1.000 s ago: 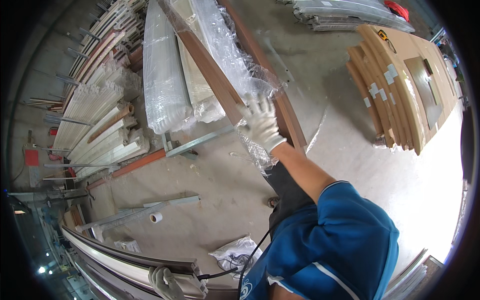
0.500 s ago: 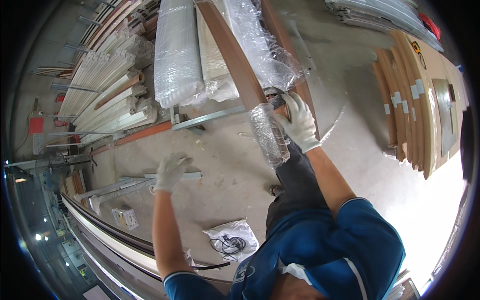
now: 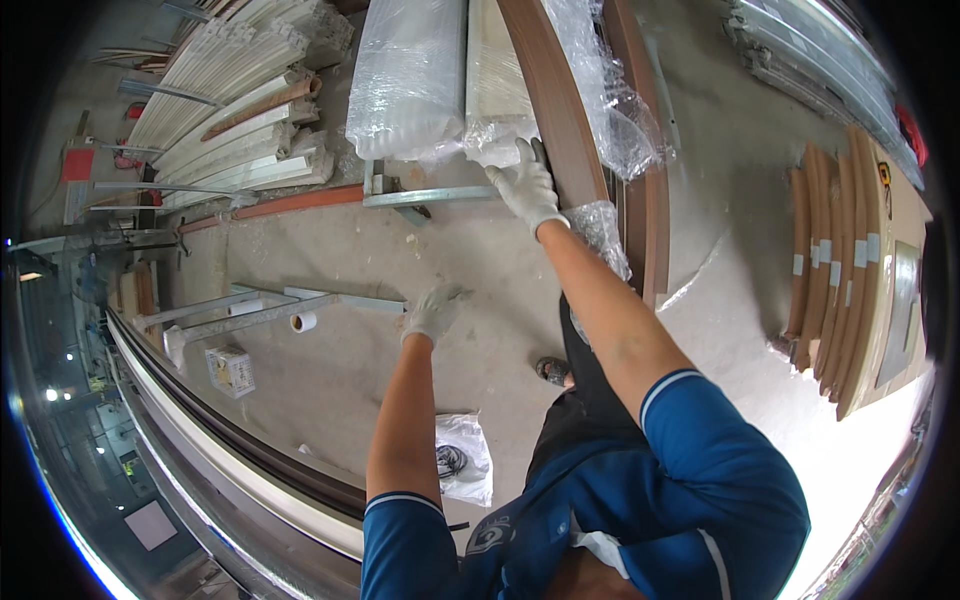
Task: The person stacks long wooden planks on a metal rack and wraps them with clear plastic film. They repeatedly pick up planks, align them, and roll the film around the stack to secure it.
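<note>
A long brown profile (image 3: pixel 565 110) runs from the top of the view toward me, its near end wrapped in clear plastic film (image 3: pixel 598 235). My right hand (image 3: pixel 527 188), in a white glove, is at the left side of this profile with its fingers spread, and seems to touch its edge. My left hand (image 3: pixel 434 312), also gloved, hovers over the floor to the left, holding nothing; its fingers look stretched out, slightly blurred. Film-wrapped white bundles (image 3: pixel 408 85) lie just beyond my right hand. A second brown profile (image 3: pixel 655 200) lies along the right.
A metal support bar (image 3: pixel 440 197) sits under the bundles. White profiles (image 3: pixel 230 100) are stacked at far left, and cardboard sheets (image 3: pixel 850 270) stand at right. On the floor are a white bag (image 3: pixel 475 470) with a dark coil, a small box (image 3: pixel 230 370) and a tape roll (image 3: pixel 303 322).
My right hand has let go near the wrapped end of the brown profile and moved to its left side, fingers spreading. My left hand has shifted right. The whole view has turned somewhat.
</note>
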`<state>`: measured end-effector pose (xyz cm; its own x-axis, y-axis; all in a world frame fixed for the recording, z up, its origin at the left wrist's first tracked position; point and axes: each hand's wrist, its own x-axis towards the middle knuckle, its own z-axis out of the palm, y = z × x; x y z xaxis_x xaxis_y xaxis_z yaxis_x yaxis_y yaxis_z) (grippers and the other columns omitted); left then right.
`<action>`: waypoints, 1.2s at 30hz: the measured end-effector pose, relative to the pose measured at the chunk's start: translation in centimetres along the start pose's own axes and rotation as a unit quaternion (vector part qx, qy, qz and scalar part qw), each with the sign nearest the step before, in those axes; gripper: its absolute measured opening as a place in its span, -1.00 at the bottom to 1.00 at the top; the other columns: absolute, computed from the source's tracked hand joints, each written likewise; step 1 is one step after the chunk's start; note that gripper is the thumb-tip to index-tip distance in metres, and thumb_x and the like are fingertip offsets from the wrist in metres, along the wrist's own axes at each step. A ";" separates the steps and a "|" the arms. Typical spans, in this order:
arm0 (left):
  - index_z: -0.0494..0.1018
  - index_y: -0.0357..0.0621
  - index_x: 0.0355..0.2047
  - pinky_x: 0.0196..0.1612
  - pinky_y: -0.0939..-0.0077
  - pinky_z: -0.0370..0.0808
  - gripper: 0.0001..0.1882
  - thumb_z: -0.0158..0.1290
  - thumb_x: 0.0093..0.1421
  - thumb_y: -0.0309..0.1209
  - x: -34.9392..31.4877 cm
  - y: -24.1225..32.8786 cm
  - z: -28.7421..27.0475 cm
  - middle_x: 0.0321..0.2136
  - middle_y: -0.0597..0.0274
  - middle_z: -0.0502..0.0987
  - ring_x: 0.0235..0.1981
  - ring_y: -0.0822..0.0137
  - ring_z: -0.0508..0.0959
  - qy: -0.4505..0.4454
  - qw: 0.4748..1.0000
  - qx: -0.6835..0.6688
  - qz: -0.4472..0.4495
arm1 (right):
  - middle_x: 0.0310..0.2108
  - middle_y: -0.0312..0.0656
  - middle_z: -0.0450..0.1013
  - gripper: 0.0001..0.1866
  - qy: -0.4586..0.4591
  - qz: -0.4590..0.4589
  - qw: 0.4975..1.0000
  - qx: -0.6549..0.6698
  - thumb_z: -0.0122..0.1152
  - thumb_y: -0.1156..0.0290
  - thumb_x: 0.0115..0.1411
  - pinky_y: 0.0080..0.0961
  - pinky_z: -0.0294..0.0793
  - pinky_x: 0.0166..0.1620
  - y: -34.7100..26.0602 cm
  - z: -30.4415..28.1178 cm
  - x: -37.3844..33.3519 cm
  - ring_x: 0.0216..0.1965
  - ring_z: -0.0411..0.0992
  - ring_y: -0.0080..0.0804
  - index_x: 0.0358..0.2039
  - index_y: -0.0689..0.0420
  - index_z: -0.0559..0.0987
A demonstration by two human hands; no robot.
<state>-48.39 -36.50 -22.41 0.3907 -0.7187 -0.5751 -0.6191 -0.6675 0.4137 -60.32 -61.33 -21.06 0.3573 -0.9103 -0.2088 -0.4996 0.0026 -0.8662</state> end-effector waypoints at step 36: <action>0.48 -0.16 0.24 -0.01 0.09 0.54 -0.19 0.29 0.15 0.16 36.8 -0.9 -21.0 0.05 -0.22 0.52 -0.01 -0.13 0.57 0.533 0.842 -0.019 0.080 | -0.14 -0.09 0.64 -0.70 0.566 0.047 0.822 0.034 0.38 0.38 0.26 -0.27 0.59 -0.10 16.9 11.3 19.4 -0.18 0.58 -0.24 -0.11 0.34 0.64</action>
<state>-19.15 -66.40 -29.09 0.7064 -0.5535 0.4413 -0.7076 -0.5370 0.4592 -52.88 -74.23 -44.85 -0.6635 -0.7061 0.2474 -0.4244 0.0829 -0.9017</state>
